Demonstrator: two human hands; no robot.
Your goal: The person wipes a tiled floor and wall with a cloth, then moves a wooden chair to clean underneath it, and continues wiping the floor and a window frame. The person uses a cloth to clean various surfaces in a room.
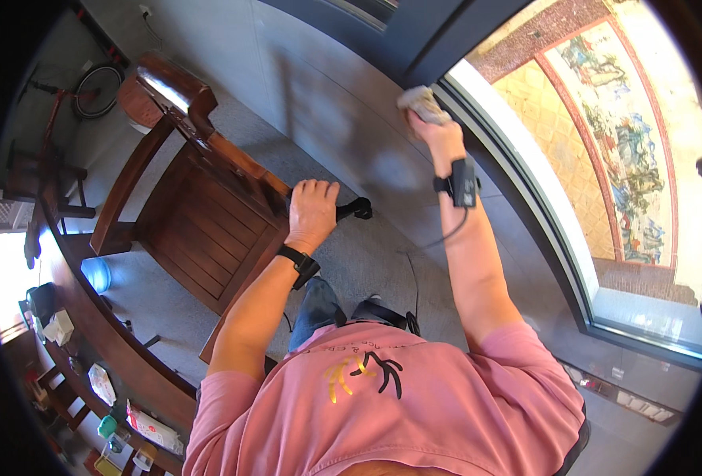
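Observation:
My right hand (443, 137) is reached out far ahead and grips a bunched, pale beige cloth (425, 106). The cloth is at the lower corner of the dark window frame (494, 134), beside the glass; whether it touches the frame I cannot tell. My left hand (313, 208) lies over the end of the top rail of a dark brown wooden chair (208, 229), fingers bent down around it. A black knobbed part (356, 208) sticks out past those fingers, and I cannot tell what it belongs to. Both wrists wear black straps, the right one with a small device and cable.
A grey wall (351, 107) runs below the window. On the left, a long wooden table (137, 363) bears boxes and packets. Under its edge stands a blue water bottle (96, 275). A bicycle wheel (97, 90) shows at the far left, and a thin cable (413, 276) lies near my feet.

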